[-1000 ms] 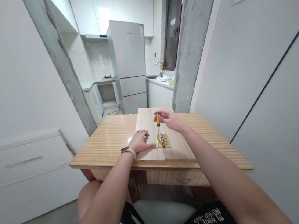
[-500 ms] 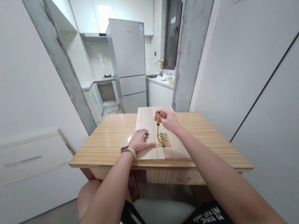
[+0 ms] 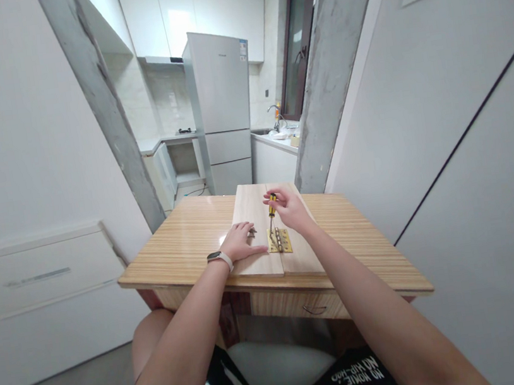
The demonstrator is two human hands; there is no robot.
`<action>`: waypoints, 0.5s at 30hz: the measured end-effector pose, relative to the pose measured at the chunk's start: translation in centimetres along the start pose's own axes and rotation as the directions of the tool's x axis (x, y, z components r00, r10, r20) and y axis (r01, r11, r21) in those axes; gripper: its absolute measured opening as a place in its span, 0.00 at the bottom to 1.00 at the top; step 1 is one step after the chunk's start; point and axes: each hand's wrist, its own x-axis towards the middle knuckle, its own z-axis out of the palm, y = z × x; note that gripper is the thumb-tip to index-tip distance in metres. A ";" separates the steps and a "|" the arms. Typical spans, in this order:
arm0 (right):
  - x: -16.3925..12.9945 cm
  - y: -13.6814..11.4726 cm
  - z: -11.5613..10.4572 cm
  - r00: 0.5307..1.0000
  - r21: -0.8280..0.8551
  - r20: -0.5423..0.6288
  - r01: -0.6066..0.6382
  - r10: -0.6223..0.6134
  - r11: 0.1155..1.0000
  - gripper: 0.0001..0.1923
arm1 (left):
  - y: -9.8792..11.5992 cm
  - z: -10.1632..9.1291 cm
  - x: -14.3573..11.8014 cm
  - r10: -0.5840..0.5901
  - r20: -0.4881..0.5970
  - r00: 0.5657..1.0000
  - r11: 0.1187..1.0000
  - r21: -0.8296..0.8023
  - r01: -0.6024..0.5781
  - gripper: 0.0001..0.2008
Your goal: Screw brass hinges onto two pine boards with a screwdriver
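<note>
Two pale wooden boards lie side by side on a striped wooden table. A brass hinge spans their seam near the front. My right hand grips a screwdriver with a yellow and black handle, held upright with its tip down on the hinge's left leaf. My left hand, a watch on its wrist, rests flat on the left board just left of the hinge. A few small dark screws lie by its fingertips.
The table has a drawer with a handle facing me. Grey concrete pillars flank the opening to a kitchen with a white fridge and a sink counter. A white wall stands close on the right, a white cabinet on the left.
My right hand has shifted slightly around the screwdriver handle, as in turning it. The left hand and the boards have stayed where they were.
</note>
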 end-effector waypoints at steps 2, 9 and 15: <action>0.2 0.4 -0.3 0.998 0.102 0.071 -0.009 0.002 0.995 0.24 | -0.1 0.1 0.0 0.001 -0.001 1.000 1.000 0.001 -0.001 0.52; 0.7 0.9 -0.3 0.988 0.131 0.154 -0.021 0.001 0.991 0.23 | -0.3 0.3 0.1 0.010 -0.003 1.000 1.000 0.001 -0.010 0.52; 0.9 1.0 -0.6 0.996 0.097 0.083 -0.052 0.044 0.994 0.22 | -0.4 0.3 0.1 0.003 -0.006 1.000 1.000 -0.012 -0.003 0.52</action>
